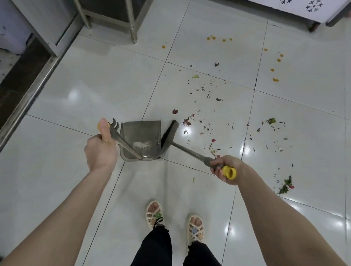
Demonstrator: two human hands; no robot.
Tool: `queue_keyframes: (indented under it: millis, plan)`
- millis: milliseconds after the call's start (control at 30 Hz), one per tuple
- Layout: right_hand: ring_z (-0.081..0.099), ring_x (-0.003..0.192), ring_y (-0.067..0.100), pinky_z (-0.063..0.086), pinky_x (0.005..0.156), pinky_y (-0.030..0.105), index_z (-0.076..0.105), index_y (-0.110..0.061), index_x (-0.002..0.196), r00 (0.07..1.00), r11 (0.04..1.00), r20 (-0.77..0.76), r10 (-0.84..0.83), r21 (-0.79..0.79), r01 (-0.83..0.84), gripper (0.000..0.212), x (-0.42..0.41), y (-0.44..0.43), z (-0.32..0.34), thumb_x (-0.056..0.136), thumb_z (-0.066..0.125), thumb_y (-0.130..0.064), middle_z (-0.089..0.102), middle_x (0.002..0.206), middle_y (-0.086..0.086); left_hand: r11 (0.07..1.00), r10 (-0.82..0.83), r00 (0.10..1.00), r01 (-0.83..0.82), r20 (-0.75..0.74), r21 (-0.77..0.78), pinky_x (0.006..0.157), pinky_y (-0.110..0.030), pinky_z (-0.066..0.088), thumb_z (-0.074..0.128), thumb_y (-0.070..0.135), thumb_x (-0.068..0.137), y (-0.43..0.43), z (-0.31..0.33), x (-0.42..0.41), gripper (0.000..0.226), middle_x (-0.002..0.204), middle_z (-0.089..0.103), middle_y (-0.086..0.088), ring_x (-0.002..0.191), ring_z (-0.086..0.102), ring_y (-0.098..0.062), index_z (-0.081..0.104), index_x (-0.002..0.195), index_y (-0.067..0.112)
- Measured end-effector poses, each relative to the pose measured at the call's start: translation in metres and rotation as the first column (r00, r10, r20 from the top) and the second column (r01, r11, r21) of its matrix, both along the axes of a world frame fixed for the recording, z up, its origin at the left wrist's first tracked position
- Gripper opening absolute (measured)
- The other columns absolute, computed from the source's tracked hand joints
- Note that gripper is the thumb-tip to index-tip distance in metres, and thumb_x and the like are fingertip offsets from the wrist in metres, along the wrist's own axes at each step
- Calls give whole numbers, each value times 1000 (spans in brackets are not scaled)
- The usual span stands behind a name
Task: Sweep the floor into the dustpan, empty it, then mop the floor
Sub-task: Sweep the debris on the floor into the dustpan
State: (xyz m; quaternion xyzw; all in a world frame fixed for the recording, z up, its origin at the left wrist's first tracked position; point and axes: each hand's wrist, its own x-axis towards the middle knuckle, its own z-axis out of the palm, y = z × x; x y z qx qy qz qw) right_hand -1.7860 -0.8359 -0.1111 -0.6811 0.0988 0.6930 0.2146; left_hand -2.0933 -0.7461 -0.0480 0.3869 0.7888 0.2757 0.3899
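Grey dustpan (140,141) beside broom (171,134); left hand (100,149) grips dustpan handle, right hand (226,169) grips broom handle.

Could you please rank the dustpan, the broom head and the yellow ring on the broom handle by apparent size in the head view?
1. dustpan, clearly largest.
2. broom head, a narrow dark bar beside it.
3. yellow ring, smallest, even though nearer the camera.

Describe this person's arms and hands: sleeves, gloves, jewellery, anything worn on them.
Both the left arm and the right arm are bare as far as the frame shows, with no sleeve in view. The left hand and right hand wear no gloves. No watch, bracelet or ring is visible.
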Motion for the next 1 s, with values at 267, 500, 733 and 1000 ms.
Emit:
queue_keyframes:
  millis: [267, 500, 733, 1000]
  plan:
    - [45, 31, 6, 42, 31, 14, 56, 1, 92, 993, 996, 70, -90, -8, 91, 4, 83, -78, 13, 89, 58, -1, 54, 68, 11, 998, -52, 999, 52, 11, 19, 74, -52, 55, 20, 85, 67, -57, -1, 74, 86, 61, 51, -10, 64, 49, -31, 50, 62, 5]
    - [40, 31, 4, 39, 30, 13, 50, -6, 91, 989, 986, 0, -146, 81, 145, 9, 131, -110, 15, 91, 51, 2, 45, 69, 9, 999, -5, 1000, 5, 9, 47, 75, -53, 56, 22, 81, 74, -95, 0, 108, 80, 58, 52, -8, 64, 50, -30, 50, 57, 8]
    - [39, 32, 4, 38, 30, 12, 53, -9, 95, 998, 990, -59, 22, 139, -14, 15, 142, -114, 29, 90, 49, 4, 45, 68, 10, 998, 18, 1000, -18, -9, 64, 70, -53, 52, 20, 84, 70, -125, 12, 115, 86, 64, 47, -14, 62, 44, -29, 51, 68, 4]
    - [41, 31, 4, 37, 28, 13, 47, -11, 95, 977, 982, -153, 150, 137, -129, 14, 103, -118, 22, 92, 48, 2, 46, 65, 8, 997, 52, 995, -46, -86, 67, 70, -49, 52, 21, 79, 77, -147, 28, 92, 79, 69, 50, -14, 63, 47, -28, 52, 74, 7]
